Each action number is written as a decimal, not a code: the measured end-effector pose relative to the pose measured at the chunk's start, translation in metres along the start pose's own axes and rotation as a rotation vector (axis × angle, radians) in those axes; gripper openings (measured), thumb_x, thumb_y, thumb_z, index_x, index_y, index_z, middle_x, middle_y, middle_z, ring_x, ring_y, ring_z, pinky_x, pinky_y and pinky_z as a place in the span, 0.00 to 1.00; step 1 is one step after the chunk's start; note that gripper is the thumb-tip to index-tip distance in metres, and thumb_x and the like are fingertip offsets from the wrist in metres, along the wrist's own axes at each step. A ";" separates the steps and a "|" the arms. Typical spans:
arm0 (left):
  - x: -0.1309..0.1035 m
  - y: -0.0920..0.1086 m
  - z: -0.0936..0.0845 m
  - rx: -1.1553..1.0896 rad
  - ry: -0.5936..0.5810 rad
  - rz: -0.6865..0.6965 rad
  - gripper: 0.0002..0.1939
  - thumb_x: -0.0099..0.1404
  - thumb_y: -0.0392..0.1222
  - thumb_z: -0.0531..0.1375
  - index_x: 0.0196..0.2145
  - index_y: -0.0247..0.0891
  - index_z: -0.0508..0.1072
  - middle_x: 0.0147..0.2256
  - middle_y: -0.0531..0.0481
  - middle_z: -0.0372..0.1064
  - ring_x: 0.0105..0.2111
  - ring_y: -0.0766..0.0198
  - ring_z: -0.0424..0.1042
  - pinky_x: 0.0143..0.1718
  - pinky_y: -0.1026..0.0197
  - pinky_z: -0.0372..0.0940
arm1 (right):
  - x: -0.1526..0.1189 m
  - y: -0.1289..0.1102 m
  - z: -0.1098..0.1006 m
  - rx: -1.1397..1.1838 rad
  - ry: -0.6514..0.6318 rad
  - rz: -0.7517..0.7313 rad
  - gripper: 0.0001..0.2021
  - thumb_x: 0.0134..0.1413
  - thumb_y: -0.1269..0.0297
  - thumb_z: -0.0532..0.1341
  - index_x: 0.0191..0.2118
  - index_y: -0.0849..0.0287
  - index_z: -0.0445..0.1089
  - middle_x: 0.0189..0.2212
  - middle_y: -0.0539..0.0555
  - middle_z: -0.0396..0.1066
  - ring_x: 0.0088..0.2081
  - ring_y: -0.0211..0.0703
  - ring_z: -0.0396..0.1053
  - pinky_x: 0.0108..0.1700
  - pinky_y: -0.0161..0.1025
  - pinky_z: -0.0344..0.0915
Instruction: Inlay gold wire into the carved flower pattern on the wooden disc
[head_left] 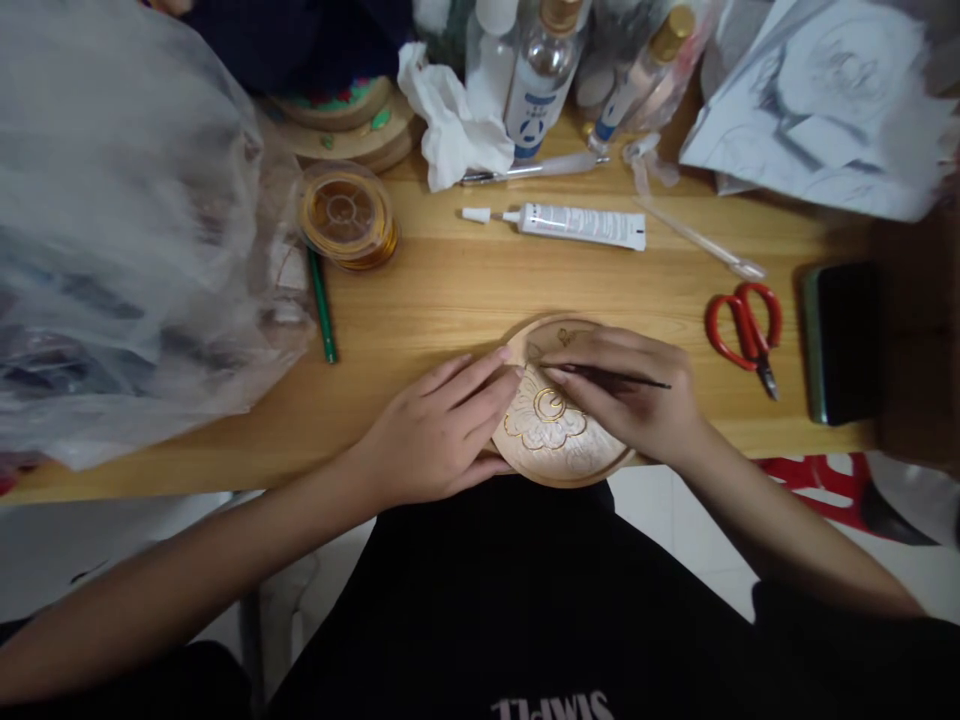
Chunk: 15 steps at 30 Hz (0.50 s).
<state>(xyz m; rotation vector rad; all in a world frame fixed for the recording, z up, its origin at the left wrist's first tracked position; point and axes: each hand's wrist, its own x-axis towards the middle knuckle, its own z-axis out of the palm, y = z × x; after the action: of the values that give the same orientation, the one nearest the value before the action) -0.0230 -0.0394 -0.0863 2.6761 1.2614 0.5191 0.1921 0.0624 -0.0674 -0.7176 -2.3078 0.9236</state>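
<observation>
Wooden table (pixel 420 310); right fingers (pixel 600 350) partly hide disc (pixel 551 435), tool (pixel 630 378) tip unclear

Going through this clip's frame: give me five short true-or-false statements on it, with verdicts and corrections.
1. The right hand holds a thin dark tool. True.
2. The left hand grips the phone. False: the left hand touches the round panel; the phone lies beyond the scissors.
3. The scissors have green handles. False: the scissors' handles are red.
4. A green pencil lies by the spool. True.
5. The white tube lies left of the scissors. True.
</observation>
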 end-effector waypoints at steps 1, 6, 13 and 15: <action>0.000 0.002 0.001 0.004 0.006 -0.012 0.30 0.71 0.57 0.54 0.55 0.24 0.70 0.56 0.34 0.70 0.62 0.45 0.64 0.59 0.47 0.65 | 0.000 0.001 -0.002 0.000 -0.002 -0.005 0.07 0.57 0.72 0.65 0.41 0.56 0.77 0.37 0.53 0.80 0.41 0.42 0.78 0.42 0.40 0.77; 0.000 0.009 0.002 -0.042 0.017 -0.100 0.30 0.70 0.56 0.57 0.55 0.25 0.69 0.57 0.34 0.69 0.61 0.45 0.65 0.59 0.46 0.66 | -0.002 -0.002 -0.006 -0.025 0.048 0.045 0.07 0.55 0.72 0.66 0.40 0.57 0.78 0.39 0.54 0.80 0.41 0.43 0.79 0.41 0.39 0.77; -0.004 0.017 0.004 -0.156 0.054 -0.185 0.32 0.68 0.57 0.60 0.57 0.25 0.65 0.59 0.28 0.65 0.61 0.43 0.65 0.58 0.42 0.68 | -0.012 -0.012 -0.009 -0.032 0.117 0.112 0.08 0.55 0.71 0.66 0.41 0.56 0.78 0.34 0.54 0.79 0.34 0.41 0.78 0.36 0.38 0.76; -0.003 0.018 0.003 -0.234 0.078 -0.212 0.33 0.67 0.59 0.59 0.56 0.25 0.66 0.59 0.27 0.64 0.61 0.42 0.65 0.58 0.41 0.67 | -0.016 -0.014 -0.010 -0.037 0.122 0.129 0.08 0.55 0.70 0.66 0.41 0.55 0.78 0.33 0.53 0.79 0.33 0.41 0.77 0.35 0.38 0.75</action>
<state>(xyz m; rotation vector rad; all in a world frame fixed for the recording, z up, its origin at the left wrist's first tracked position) -0.0108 -0.0529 -0.0851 2.3202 1.3894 0.6979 0.2062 0.0482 -0.0552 -0.9217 -2.1981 0.8700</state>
